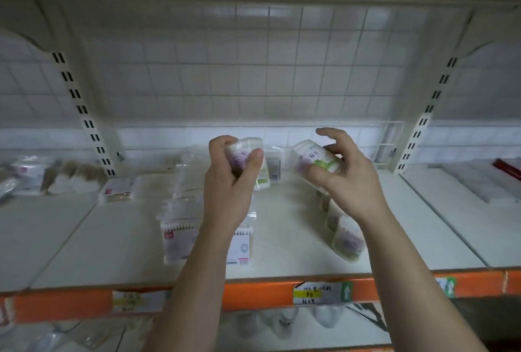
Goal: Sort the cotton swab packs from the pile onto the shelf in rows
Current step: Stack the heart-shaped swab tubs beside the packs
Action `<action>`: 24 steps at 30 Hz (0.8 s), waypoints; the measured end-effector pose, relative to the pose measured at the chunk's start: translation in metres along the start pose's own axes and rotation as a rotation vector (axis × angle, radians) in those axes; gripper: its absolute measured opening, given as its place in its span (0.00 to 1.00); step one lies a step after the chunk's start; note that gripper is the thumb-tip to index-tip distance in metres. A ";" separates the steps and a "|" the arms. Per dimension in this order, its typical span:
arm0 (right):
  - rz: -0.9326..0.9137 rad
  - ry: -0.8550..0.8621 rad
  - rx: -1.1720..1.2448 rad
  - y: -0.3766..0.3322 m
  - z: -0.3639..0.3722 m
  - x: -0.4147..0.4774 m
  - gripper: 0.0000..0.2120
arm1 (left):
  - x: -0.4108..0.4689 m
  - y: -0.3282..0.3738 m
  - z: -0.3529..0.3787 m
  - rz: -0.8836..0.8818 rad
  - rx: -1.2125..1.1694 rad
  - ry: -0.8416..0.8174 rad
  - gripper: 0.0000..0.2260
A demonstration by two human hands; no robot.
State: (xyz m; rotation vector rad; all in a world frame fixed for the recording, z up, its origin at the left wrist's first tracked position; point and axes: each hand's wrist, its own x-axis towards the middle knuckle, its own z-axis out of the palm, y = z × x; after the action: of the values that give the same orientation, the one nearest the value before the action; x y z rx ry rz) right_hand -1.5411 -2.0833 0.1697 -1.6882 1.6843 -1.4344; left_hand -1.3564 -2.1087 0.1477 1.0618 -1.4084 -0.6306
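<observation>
**Two Hands, Two Swab Packs**

The white shelf (296, 222) lies below all the fingers. A row of packs (180, 239) stands under the fingers of the left hand (231, 179). A second row (346, 241) leans under the fingers of the right hand (348, 175). The left fingers and thumb curl round a purple pack (244, 153). The right thumb and fingers hold a tilted pack (314, 158), with one finger lifted off.

Not much legible here tbh: the price tag (321, 294) on the orange shelf edge (259, 295), lower right of centre, has scribbled handwriting I can't make out plus a white up arrow on green. The tilted pack (314, 157) right of centre carries a couple of characters, too blurred to read.
</observation>
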 end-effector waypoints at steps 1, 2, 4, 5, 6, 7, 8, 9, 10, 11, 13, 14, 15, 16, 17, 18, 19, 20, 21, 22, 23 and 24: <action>-0.010 0.009 -0.035 0.003 -0.001 0.001 0.23 | 0.001 -0.001 0.003 0.008 0.023 -0.011 0.15; -0.022 0.022 -0.077 0.006 -0.002 0.003 0.24 | 0.003 -0.001 0.006 0.011 0.054 -0.022 0.17; -0.029 0.049 -0.147 0.010 -0.003 0.007 0.22 | 0.009 -0.003 0.010 0.014 0.130 -0.042 0.23; -0.022 0.060 -0.167 0.011 -0.004 0.008 0.21 | 0.012 -0.002 0.011 0.012 0.159 -0.056 0.25; -0.013 0.073 -0.176 0.012 -0.005 0.009 0.20 | 0.015 -0.002 0.013 0.009 0.168 -0.073 0.24; 0.000 0.092 -0.177 0.013 -0.007 0.011 0.19 | 0.019 -0.001 0.016 0.011 0.164 -0.089 0.22; 0.010 0.117 -0.181 0.015 -0.009 0.013 0.19 | 0.021 -0.001 0.019 0.020 0.162 -0.102 0.20; 0.010 0.141 -0.189 0.016 -0.011 0.015 0.19 | 0.024 0.000 0.022 0.033 0.166 -0.105 0.19; 0.006 0.158 -0.200 0.018 -0.014 0.017 0.20 | 0.026 0.001 0.026 0.045 0.174 -0.106 0.19; 0.006 0.168 -0.198 0.020 -0.017 0.018 0.21 | 0.027 0.001 0.031 0.060 0.179 -0.109 0.18; 0.030 0.176 -0.164 0.025 -0.023 0.019 0.19 | 0.027 0.002 0.041 0.076 0.184 -0.120 0.19; 0.045 0.180 -0.150 0.027 -0.027 0.019 0.17 | 0.026 0.003 0.046 0.079 0.191 -0.128 0.20; 0.063 0.184 -0.138 0.030 -0.031 0.020 0.16 | 0.025 0.004 0.052 0.083 0.197 -0.138 0.20; 0.077 0.186 -0.128 0.033 -0.036 0.021 0.16 | 0.025 0.006 0.058 0.087 0.204 -0.147 0.20; 0.088 0.184 -0.120 0.037 -0.041 0.022 0.17 | 0.024 0.008 0.064 0.090 0.208 -0.152 0.21; 0.092 0.178 -0.114 0.043 -0.046 0.025 0.19 | 0.024 0.009 0.071 0.092 0.212 -0.155 0.21; 0.087 0.168 -0.110 0.049 -0.051 0.028 0.20 | 0.024 0.010 0.078 0.093 0.213 -0.156 0.22; 0.077 0.151 -0.108 0.056 -0.056 0.030 0.22 | 0.024 0.010 0.084 0.088 0.210 -0.155 0.23; 0.064 0.130 -0.111 0.063 -0.061 0.033 0.24 | 0.023 0.010 0.091 0.071 0.205 -0.150 0.25; 0.047 0.107 -0.122 0.071 -0.066 0.036 0.25 | 0.022 0.011 0.098 0.052 0.196 -0.140 0.26; 0.039 0.084 -0.141 0.080 -0.072 0.040 0.25 | 0.022 0.012 0.105 0.035 0.188 -0.128 0.26; 0.038 0.066 -0.159 0.088 -0.078 0.045 0.24 | 0.021 0.013 0.112 0.027 0.188 -0.115 0.25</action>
State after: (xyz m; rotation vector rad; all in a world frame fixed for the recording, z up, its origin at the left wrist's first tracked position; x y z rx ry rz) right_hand -1.6612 -2.1128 0.1484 -1.6969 1.9014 -1.3847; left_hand -1.4649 -2.1453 0.1516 1.1672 -1.6043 -0.5552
